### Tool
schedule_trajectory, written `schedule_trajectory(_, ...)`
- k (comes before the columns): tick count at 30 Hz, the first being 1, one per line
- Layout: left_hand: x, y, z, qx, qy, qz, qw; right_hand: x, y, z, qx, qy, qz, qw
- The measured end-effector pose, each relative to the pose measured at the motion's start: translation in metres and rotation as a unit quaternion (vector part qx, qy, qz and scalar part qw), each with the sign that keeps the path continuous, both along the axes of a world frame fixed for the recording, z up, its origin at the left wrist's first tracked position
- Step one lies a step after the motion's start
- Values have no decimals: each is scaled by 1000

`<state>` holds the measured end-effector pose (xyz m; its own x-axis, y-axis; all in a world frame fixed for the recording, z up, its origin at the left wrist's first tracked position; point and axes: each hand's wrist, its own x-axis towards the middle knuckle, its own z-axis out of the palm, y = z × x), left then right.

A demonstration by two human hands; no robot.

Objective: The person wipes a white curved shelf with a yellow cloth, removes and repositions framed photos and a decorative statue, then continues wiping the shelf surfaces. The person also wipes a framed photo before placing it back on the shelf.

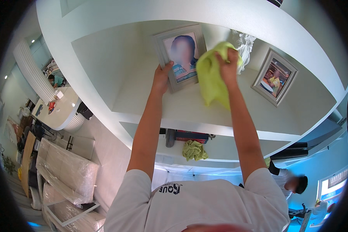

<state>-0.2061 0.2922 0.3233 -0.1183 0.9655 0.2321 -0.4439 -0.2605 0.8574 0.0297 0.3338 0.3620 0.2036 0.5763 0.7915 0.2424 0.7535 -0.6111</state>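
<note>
My left hand grips the lower left edge of a grey picture frame, its thumb on the front. The frame stands tilted in a white wall niche and holds a portrait photo. At the frame's right side, my right hand clutches a yellow-green cloth, which hangs down from the fingers. Whether the cloth touches the frame I cannot tell. Behind the right hand is a white sculpted ornament, partly hidden. A second framed photo leans at the niche's right.
On the lower shelf are books and a crumpled green cloth. Plastic-wrapped furniture and a white counter stand at the left. Another person is at the lower right, near a ladder.
</note>
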Motion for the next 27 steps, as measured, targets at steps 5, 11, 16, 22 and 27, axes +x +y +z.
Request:
schedule_trajectory(5, -2, -13, -4, 49, 12, 16, 999, -109, -22, -7, 144, -368, -33, 918)
schedule_trajectory(11, 0, -9, 1, 77, 45, 20, 996, -116, 2, -3, 37, -325, -157, 932)
schedule_trajectory(16, -2, -9, -6, 77, 56, 65, 993, -137, -20, -11, 99, -290, -25, 952)
schedule_trajectory(22, 2, -11, -2, 82, 91, 87, 989, -93, 11, -15, 76, -341, -154, 924)
schedule_trajectory(27, -5, -4, -11, 62, 89, 100, 989, -81, -13, -61, 0, -420, -128, 898)
